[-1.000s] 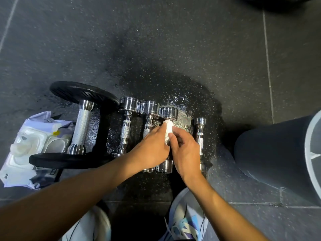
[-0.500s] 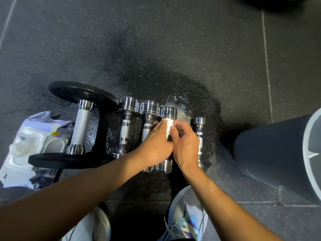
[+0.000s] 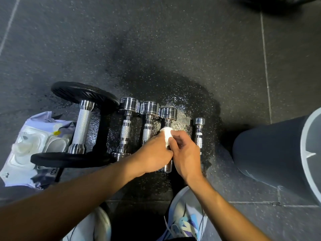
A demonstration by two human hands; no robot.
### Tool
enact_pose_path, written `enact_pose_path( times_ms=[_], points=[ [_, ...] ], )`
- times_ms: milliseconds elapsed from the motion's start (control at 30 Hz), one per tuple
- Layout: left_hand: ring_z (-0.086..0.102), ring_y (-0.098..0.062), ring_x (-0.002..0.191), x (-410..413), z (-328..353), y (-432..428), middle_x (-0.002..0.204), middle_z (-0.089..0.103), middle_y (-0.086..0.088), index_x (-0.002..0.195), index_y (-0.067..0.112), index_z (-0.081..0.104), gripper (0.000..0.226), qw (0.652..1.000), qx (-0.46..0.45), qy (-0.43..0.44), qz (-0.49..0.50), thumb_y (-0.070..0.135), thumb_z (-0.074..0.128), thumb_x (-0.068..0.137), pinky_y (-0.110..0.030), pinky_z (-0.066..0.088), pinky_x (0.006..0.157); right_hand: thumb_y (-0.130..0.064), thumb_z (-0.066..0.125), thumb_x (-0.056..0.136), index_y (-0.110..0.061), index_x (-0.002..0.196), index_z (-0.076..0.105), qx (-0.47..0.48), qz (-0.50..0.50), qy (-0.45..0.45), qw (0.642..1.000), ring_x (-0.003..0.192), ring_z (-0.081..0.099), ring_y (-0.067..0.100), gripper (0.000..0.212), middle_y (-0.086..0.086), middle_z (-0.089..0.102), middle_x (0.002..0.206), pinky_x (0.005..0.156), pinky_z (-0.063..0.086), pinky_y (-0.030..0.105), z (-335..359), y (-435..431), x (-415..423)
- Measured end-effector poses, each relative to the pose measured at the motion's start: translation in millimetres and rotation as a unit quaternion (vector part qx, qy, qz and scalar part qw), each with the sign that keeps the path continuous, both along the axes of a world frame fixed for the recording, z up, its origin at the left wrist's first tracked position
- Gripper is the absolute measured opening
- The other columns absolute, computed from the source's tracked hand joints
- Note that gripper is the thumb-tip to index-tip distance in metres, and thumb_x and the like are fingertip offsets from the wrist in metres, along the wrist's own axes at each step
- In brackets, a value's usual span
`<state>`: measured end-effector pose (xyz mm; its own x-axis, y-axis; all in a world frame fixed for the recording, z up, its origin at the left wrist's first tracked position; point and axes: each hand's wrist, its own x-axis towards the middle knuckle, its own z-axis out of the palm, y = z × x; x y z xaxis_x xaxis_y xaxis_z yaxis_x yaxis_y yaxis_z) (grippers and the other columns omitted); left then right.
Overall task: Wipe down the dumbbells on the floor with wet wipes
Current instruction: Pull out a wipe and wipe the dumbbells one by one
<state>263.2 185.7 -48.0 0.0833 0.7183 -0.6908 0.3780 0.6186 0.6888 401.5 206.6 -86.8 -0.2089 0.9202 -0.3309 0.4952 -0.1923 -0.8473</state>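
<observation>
Both hands slid back along the handle, off the dumbbell's far head. Now left hand (image 3: 154, 153) and right hand (image 3: 185, 152) together, both pinching the white wipe (image 3: 166, 135) wrapped on the handle of the third chrome dumbbell (image 3: 168, 113), which lies on the wet floor (image 3: 182, 94). Small dumbbell (image 3: 199, 122) just right; plate dumbbell (image 3: 83, 126) left. Wipes pack (image 3: 31, 145) far left, grey bin (image 3: 269, 150) right

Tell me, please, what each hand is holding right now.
Left hand: closed, gripping the wet wipe on a dumbbell handle.
Right hand: closed, pinching the same wet wipe.
</observation>
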Motion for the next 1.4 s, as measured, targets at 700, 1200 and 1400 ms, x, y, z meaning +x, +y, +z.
enact_pose_path(
  times_ms=[700, 1200, 1400],
  points=[
    [0.041, -0.013, 0.058, -5.8, 21.6, 0.8, 0.078, 0.045, -0.002, 0.140, 0.004, 0.025, 0.044, 0.937, 0.061, 0.165, -0.302, 0.004, 0.043, 0.100, -0.027, 0.028, 0.047, -0.015, 0.071, 0.092, -0.021, 0.085, 0.067, -0.085, 0.168, -0.193, 0.963, 0.047, 0.051, -0.001, 0.010, -0.011, 0.064, 0.064, 0.049, 0.043, 0.015, 16.6, 9.5, 18.0],
    [0.049, -0.017, 0.069, -6.9, 23.9, 2.7, 0.087, 0.050, -0.006, 0.127, 0.012, 0.025, 0.037, 0.969, 0.001, 0.106, -0.224, 0.004, 0.045, 0.097, -0.031, 0.037, 0.055, -0.023, 0.074, 0.091, -0.021, 0.086, 0.067, -0.102, 0.168, -0.225, 0.954, 0.069, 0.072, 0.016, 0.009, -0.005, 0.074, 0.077, 0.062, 0.058, 0.032, 30.5, 11.9, 8.9],
    [0.051, -0.016, 0.071, -7.6, 27.1, 3.5, 0.089, 0.052, -0.006, 0.126, 0.014, 0.027, 0.034, 0.970, 0.004, 0.107, -0.220, 0.005, 0.045, 0.098, -0.032, 0.040, 0.056, -0.018, 0.072, 0.091, -0.023, 0.084, 0.066, -0.051, 0.173, -0.217, 0.959, 0.064, 0.068, 0.011, 0.010, -0.008, 0.072, 0.073, 0.057, 0.055, 0.027, 37.6, 3.3, 11.5]
  ],
)
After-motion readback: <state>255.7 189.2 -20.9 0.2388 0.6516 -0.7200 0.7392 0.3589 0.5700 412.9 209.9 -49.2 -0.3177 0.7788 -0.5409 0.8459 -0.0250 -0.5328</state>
